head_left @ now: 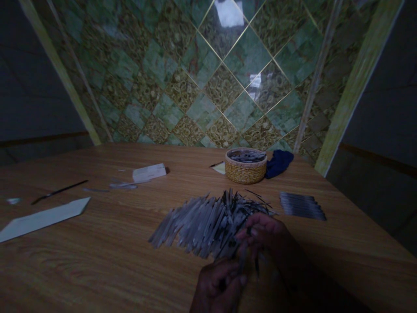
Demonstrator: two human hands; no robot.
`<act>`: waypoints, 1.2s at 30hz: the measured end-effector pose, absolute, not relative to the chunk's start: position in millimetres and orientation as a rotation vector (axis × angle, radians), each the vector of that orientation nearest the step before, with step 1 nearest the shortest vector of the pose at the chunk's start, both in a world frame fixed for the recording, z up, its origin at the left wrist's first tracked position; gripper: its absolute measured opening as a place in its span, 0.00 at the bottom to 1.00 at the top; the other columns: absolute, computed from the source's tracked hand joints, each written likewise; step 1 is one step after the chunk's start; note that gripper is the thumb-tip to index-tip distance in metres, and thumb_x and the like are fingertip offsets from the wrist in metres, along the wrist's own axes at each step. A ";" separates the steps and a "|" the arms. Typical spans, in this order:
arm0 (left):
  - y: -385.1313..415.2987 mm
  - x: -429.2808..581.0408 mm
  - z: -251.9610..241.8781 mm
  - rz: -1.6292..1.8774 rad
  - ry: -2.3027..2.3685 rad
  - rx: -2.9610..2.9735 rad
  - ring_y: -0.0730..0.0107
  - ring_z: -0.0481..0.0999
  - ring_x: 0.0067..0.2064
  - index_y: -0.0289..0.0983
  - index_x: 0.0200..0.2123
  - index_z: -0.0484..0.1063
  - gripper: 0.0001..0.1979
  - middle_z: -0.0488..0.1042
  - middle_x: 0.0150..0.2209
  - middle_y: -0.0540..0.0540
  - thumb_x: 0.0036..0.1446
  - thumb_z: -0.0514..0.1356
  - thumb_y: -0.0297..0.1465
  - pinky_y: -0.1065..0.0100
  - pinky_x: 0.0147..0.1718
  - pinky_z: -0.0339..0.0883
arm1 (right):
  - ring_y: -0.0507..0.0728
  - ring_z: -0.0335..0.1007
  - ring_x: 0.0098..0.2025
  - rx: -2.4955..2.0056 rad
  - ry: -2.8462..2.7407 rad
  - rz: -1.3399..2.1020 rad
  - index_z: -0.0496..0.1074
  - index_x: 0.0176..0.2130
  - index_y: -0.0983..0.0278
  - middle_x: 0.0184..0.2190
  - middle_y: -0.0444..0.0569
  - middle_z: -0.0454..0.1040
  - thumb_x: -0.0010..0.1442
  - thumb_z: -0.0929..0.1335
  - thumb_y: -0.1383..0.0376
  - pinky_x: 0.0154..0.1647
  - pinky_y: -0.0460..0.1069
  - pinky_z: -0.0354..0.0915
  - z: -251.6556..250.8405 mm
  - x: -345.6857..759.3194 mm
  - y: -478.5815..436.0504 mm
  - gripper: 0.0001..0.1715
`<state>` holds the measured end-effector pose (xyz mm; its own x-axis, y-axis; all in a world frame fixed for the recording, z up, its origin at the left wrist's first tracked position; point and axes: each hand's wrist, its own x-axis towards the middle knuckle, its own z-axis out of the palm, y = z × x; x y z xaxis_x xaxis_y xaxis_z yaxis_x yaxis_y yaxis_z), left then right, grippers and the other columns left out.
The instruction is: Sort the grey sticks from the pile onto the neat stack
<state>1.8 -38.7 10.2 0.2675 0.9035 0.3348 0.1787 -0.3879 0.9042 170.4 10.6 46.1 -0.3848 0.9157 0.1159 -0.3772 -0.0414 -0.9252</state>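
My left hand (219,282) is closed at the lower middle, fingers pinching a thin, pale, see-through strip (242,256) like a slim plastic sleeve. To its upper right, my right hand (269,232) is closed too, with thumb and forefinger on a small dark piece (249,231). A thin dark stick (257,266) hangs below those fingers; blur and dim light hide its kind. Just beyond both hands lies a wide heap of slim clear sleeves (192,221), with many dark thin sticks (231,200) mixed in on its right side.
A row of slim wrapped pieces (301,205) lies to the right. Behind the heap stand a woven basket (246,172) full of similar pieces and a dark blue cloth (279,163). A white box (150,172), a thin brush-like stick (60,191) and a pale card (45,217) lie leftward.
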 end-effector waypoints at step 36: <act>-42.8 0.9 13.4 1.176 1.046 1.701 0.74 0.63 0.24 0.35 0.23 0.74 0.10 0.65 0.20 0.51 0.51 0.59 0.33 0.74 0.25 0.59 | 0.52 0.72 0.27 -0.728 -1.596 1.483 0.66 0.35 0.64 0.34 0.49 0.76 0.55 0.66 0.61 0.26 0.46 0.64 43.1 181.6 8.1 0.09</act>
<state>0.9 -42.8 13.4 0.2253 0.9288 0.2941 0.1840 -0.3370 0.9234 181.6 8.1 43.1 -0.4972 0.8490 0.1791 -0.1166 0.1391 -0.9834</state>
